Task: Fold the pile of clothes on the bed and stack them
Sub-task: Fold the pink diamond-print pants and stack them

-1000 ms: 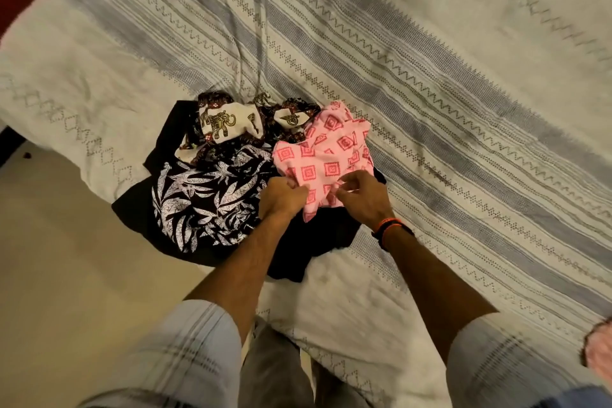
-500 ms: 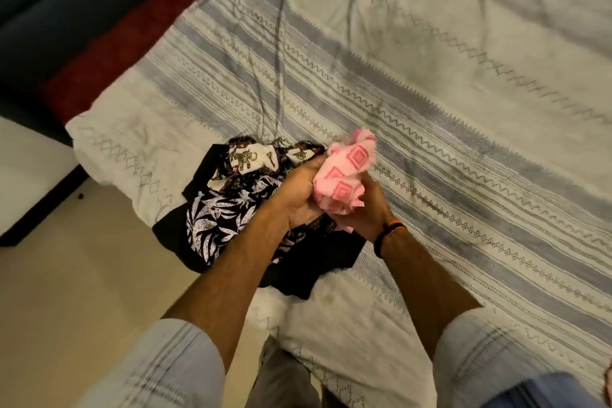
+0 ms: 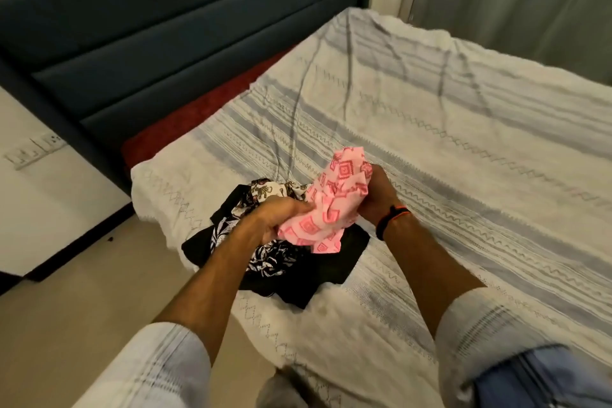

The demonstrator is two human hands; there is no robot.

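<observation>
A pink garment with red square prints (image 3: 331, 205) is bunched in the air between both hands, just above the pile. My left hand (image 3: 281, 212) grips its lower left part. My right hand (image 3: 376, 195), with a dark wristband, grips its right side. Below them a pile of clothes (image 3: 275, 258) lies at the bed's near left corner: a black garment with white leaf print, a plain black one, and a cream and brown printed piece (image 3: 265, 190) at the back.
The bed (image 3: 463, 159) has a white cover with grey stripes and zigzag lines, spreading right and back. A dark blue padded headboard (image 3: 165, 26) stands at the left. A red sheet edge (image 3: 185, 122) shows beside it. Beige floor (image 3: 82, 291) lies at lower left.
Both hands took hold of the pink garment on the pile and lifted it up, bunched. The view tilted up, so the headboard and far bed came into sight.
</observation>
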